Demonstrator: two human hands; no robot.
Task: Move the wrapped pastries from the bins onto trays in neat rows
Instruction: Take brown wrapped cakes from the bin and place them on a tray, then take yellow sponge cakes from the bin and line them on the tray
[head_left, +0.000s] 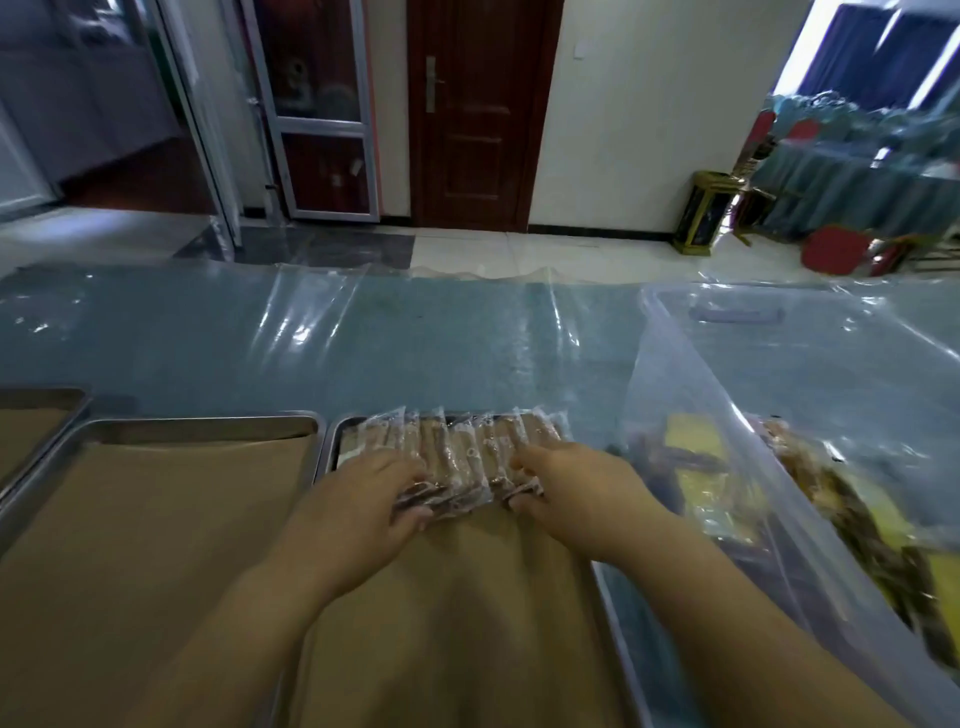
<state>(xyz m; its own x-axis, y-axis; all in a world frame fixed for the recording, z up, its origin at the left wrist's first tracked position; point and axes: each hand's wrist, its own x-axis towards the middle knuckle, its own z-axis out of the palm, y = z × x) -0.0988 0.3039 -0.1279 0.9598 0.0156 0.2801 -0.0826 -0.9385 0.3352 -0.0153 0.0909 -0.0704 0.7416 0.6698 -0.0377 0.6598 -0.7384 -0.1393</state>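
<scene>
Middle tray (332, 441): metal, lined with brown paper (467, 597); one row of wrapped pastries (457, 452) is laid across its far end, the packets overlapped side by side
Left hand (363, 499): clasped on the left end of the row, with the fingers laid over the packets and the thumb tucked at their near edge
Right hand (571, 493): clasped on the right end of the row in the same way, thumb at the near edge
Bin (727, 322): clear plastic, set just beside the middle tray on the right; brown and yellow packets (852, 525) are heaped inside, blurred behind the wall
Second tray (197, 423): set just beside the middle tray on the left, lined with the same paper
Third tray (36, 400): further left, cut off by the frame edge
Table (208, 343): covered in blue cloth under a creased plastic sheet (322, 312); a broad band is left bare between the trays' far rims and the table's far edge
Open room: most of the middle tray's paper is left uncovered on the near side of the row, crossed only by the two forearms
Beyond the edge: a tiled floor (519, 249) and a dark door (478, 114) are seen
</scene>
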